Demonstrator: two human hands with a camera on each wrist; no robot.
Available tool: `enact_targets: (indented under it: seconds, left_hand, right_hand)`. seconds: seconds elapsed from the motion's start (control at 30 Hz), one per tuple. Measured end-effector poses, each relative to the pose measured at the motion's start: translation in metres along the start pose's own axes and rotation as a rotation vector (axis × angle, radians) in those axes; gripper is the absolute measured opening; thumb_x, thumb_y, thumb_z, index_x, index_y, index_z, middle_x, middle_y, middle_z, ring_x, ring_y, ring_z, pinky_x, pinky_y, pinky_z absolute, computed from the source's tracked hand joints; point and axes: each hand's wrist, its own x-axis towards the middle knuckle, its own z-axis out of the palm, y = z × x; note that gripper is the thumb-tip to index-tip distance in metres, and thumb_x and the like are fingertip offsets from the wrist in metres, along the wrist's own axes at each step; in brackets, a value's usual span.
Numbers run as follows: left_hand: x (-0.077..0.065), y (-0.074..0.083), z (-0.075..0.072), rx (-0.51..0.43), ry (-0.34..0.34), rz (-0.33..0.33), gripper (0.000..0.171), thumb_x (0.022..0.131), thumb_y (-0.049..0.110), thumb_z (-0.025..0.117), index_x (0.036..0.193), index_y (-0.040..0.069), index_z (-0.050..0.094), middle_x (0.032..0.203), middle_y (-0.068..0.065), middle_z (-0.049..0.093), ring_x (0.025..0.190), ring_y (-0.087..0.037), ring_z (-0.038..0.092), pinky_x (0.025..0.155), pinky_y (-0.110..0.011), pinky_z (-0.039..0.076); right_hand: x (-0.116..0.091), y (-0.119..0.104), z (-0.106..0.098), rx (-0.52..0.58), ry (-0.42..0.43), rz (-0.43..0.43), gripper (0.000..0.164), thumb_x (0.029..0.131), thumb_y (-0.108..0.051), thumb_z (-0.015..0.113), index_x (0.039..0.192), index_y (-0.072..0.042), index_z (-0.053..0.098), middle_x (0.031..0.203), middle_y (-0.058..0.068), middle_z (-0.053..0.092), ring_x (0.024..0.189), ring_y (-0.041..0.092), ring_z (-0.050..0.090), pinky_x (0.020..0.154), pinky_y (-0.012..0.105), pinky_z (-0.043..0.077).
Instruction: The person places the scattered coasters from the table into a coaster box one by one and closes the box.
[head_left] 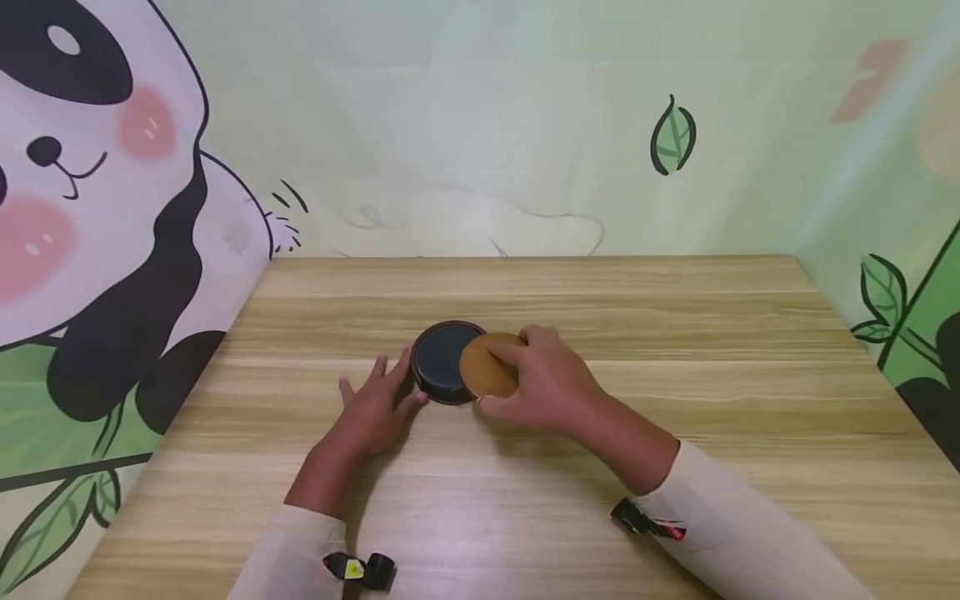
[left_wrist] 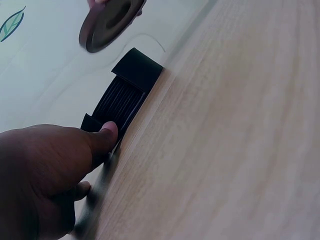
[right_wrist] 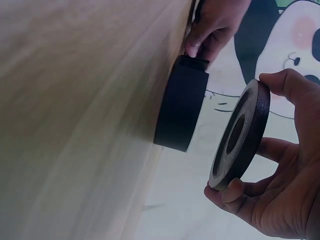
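A round black coaster holder point(head_left: 442, 362) lies on the table, and its side slot shows several stacked dark coasters point(left_wrist: 117, 100). My left hand point(head_left: 375, 412) holds the holder's left edge, thumb at the front and index finger along the side. Its other fingers spread out to the left. In my right hand point(head_left: 551, 375) is a round brown coaster point(head_left: 483, 367), gripped by the rim between thumb and fingers. From the right wrist, this coaster point(right_wrist: 240, 135) is tilted and raised off the table, with a round recess in its underside. It overlaps the holder's right part in the head view.
The wood-grain table point(head_left: 675, 333) ends at the back against a pale green wall point(head_left: 480, 125) with leaf drawings. A large panda picture point(head_left: 90, 208) covers the left wall. Small black cameras are strapped to both sleeves point(head_left: 292, 550).
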Motion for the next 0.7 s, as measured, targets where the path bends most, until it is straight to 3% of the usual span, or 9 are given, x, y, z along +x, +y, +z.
enact_targets:
  seconds: [0.37,0.7]
  left_hand:
    - [0.0,0.003,-0.003,0.02,-0.027,-0.024,0.078,0.114,0.038,0.055,0.177,0.016,0.015,0.177,-0.025,0.031,0.171,-0.047,0.009,0.121,-0.089,-0.014]
    - [0.001,0.002,-0.003,0.025,-0.02,-0.014,0.078,0.114,0.038,0.056,0.177,0.016,0.016,0.176,-0.024,0.035,0.171,-0.047,0.01,0.12,-0.09,-0.013]
  right_hand:
    - [0.04,-0.013,0.014,-0.066,-0.071,-0.039,0.07,0.083,-0.049,0.072,0.146,-0.02,0.07,0.131,0.019,0.063,0.118,0.032,0.057,0.083,0.046,0.06]
    - [0.065,-0.02,0.026,-0.131,-0.139,-0.074,0.073,0.088,-0.054,0.068,0.151,-0.018,0.066,0.127,0.017,0.063,0.113,0.03,0.056,0.083,0.045,0.06]
